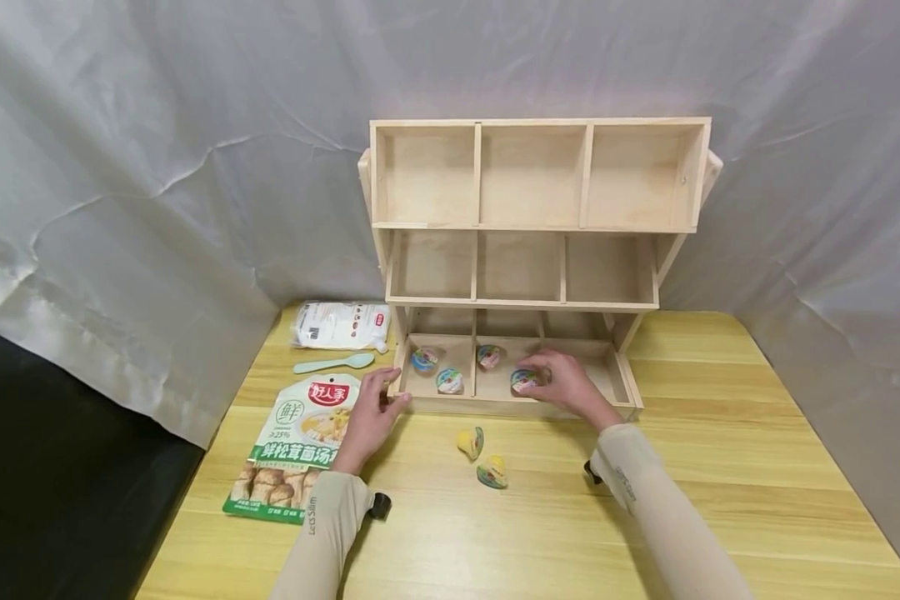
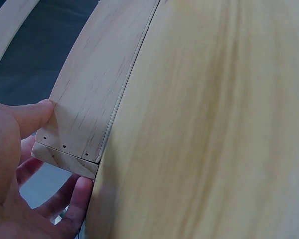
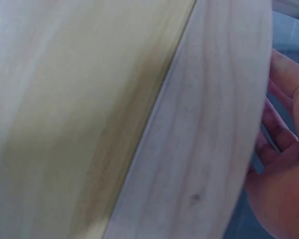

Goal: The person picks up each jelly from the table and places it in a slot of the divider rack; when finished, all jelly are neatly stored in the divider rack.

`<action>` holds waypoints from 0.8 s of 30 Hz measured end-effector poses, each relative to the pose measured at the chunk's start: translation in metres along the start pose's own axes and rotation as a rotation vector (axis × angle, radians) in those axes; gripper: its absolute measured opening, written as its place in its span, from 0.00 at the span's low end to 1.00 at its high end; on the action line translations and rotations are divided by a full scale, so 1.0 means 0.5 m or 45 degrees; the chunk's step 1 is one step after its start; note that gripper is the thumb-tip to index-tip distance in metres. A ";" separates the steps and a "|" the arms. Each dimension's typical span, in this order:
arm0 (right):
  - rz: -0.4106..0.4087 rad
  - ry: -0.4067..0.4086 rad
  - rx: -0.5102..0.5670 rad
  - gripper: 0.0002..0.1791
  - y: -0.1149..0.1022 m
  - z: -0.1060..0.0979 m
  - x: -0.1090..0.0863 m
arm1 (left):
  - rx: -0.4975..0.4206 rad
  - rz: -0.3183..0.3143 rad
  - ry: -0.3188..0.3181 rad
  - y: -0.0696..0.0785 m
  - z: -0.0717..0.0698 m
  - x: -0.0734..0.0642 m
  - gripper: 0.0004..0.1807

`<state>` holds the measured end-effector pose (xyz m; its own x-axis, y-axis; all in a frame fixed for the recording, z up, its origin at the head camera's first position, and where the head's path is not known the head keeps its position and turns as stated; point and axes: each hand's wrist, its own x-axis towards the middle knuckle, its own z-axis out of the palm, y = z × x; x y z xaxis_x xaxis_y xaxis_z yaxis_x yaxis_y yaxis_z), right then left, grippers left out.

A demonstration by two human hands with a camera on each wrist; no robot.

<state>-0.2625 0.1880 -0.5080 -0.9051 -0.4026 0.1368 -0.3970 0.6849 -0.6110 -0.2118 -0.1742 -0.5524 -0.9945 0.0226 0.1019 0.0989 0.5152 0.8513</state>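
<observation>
At the front left corner of the three-tier wooden rack (image 1: 438, 402), my left hand (image 1: 371, 421) holds the bottom tray. In the left wrist view its thumb touches the front board (image 2: 89, 84), with fingers bent round the side. My right hand (image 1: 566, 385) reaches into the tray's middle compartment and pinches a small jelly cup (image 1: 523, 382) with a printed lid; the right wrist view hides its fingertips behind the front board (image 3: 199, 124). Behind that cup lies another jelly cup (image 1: 488, 357). The left compartment contains a blue-lidded cup (image 1: 423, 359) and a pale-lidded cup (image 1: 450, 382).
Two yellow jelly cups, one behind (image 1: 468, 443) and one nearer (image 1: 492, 472), lie on the wooden table (image 1: 540, 533) before the rack. On the left are a green-and-white food pouch (image 1: 285, 450), a pale green spoon (image 1: 335, 363) and a white packet (image 1: 341, 325). Grey cloth (image 1: 157, 167) hangs around.
</observation>
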 end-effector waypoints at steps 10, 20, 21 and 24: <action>-0.074 0.083 -0.011 0.24 -0.048 -0.015 -0.052 | 0.005 0.009 -0.005 -0.002 -0.001 0.001 0.29; -0.098 -0.069 0.083 0.23 -0.125 0.028 -0.139 | 0.009 0.002 -0.022 0.002 -0.004 0.002 0.29; -0.087 -0.111 0.106 0.24 -0.129 0.034 -0.145 | 0.009 0.002 -0.021 0.001 -0.003 0.002 0.29; -0.077 -0.234 0.151 0.28 -0.135 0.053 -0.161 | -0.008 -0.003 -0.023 -0.001 -0.002 0.000 0.29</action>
<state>-0.1588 0.1582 -0.4982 -0.8328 -0.5522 0.0386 -0.4194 0.5839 -0.6951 -0.2118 -0.1751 -0.5524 -0.9952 0.0366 0.0905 0.0965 0.5099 0.8548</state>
